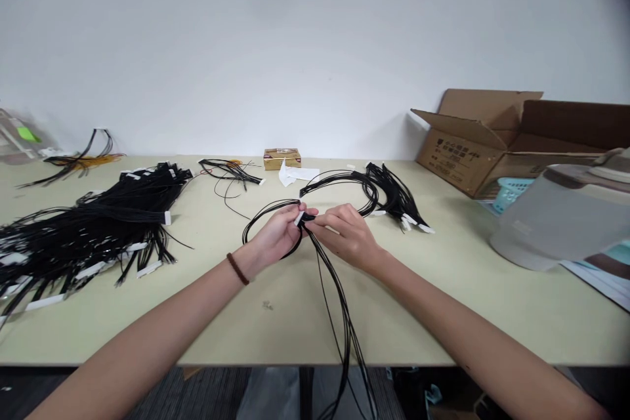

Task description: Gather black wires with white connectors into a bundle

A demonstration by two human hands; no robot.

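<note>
My left hand [279,231] grips a white connector [298,217] at the end of a black wire harness [339,295]. Close beside it, my right hand [347,234] pinches black wires at the connector; the exact contact is partly hidden by the fingers. Some of the harness loops to the left behind my left hand, and its long wires hang down over the table's front edge. Just beyond my hands, another curved bundle of black wires [371,193] lies with one end close to my fingertips.
A large pile of black wire harnesses [98,223] covers the table's left. A smaller bundle [394,190] lies right of centre. At the back stands a gold box [282,158] beside white paper [298,174]. An open cardboard box [457,157], turquoise basket [512,191] and grey container [556,216] are right.
</note>
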